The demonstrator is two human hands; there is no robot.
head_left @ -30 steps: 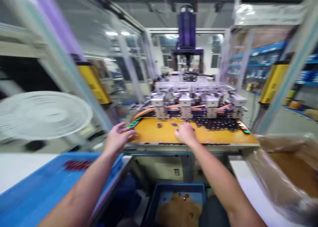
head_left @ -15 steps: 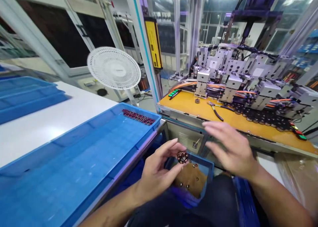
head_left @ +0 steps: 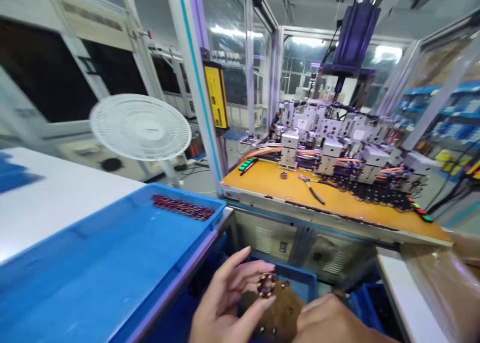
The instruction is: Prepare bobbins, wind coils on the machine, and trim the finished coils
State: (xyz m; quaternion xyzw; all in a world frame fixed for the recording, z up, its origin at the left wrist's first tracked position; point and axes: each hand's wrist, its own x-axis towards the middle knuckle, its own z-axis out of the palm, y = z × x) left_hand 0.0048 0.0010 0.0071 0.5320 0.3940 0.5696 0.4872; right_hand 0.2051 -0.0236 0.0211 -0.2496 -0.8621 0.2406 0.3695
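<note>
My left hand pinches a small motor stator, a ring with copper windings, between thumb and fingertips. Its open centre faces me. Low in the view, my right hand is curled, with its back and knuckles towards me. The fingertips of that hand are hidden, so whatever it holds does not show. Beneath both hands stands a blue bin with brown cardboard and several small stators inside.
At left, a long blue tray holds rows of stators in its far corner. Ahead, an orange bench carries pliers, a single stator and a multi-station machine. A white fan stands behind the tray.
My right hand has come down and left from its raised, spread pose and is now curled. The left hand still holds the stator. The camera view has tilted up and shifted right.
</note>
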